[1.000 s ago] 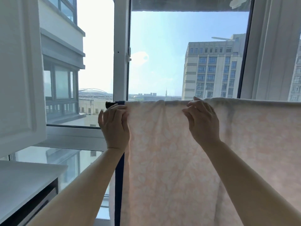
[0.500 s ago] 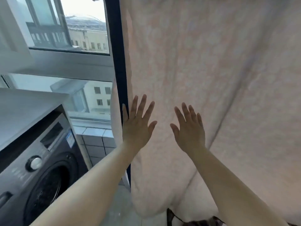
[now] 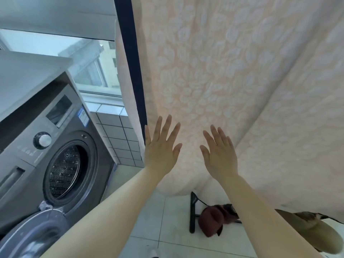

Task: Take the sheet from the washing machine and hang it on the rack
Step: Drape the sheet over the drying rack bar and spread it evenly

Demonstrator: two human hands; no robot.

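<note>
Peach cotton with a pale leaf print, one large hanging sheet [image 3: 214, 71], is seen draped down beside a dark blue upright rack pole [image 3: 133, 71]. Two bare hands are raised flat against its lower part: the left hand [image 3: 161, 149] and the right hand [image 3: 220, 155], each grip spread apart with straight fingers, nothing clamped. Both forearms are stretched forward. One grey front-loading washing machine [image 3: 46, 146] is seen at the left, its round door [image 3: 31, 233] swung down and open, on the tiled floor [image 3: 167, 239].
</note>
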